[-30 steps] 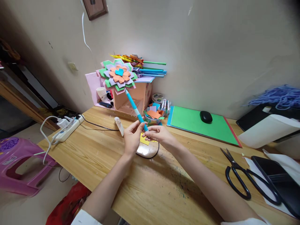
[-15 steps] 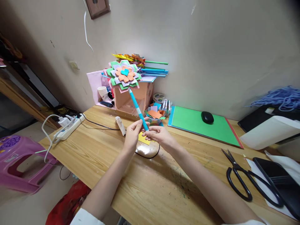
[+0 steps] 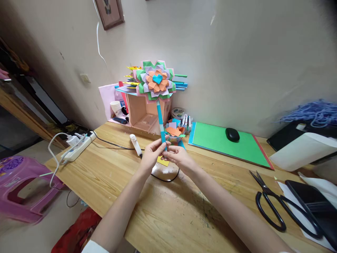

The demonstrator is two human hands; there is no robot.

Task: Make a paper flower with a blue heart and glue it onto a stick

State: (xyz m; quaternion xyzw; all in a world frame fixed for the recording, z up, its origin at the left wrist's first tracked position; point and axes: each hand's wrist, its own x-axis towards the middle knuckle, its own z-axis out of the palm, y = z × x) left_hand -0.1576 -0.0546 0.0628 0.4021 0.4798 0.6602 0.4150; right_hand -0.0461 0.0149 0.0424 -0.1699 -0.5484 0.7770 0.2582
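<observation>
A layered paper flower stands nearly upright in front of me, with pink, green, lilac and orange petals and a blue heart at its centre. Its blue paper stem has a paler band partway down. My left hand pinches the lower stem between thumb and fingers. Close beside it, my right hand is closed on the stem's bottom end. Below the hands, a yellow paper piece lies on the wooden table, partly covered.
Behind the flower, a pink box carries more paper flowers with stems. A white glue gun lies left of my hands, its black cord looping beneath them. Black scissors, a phone and green paper with a mouse are right.
The flower has swung to the right and its stem is more upright. Both hands still hold the stem low down. The view has tilted slightly upward.
</observation>
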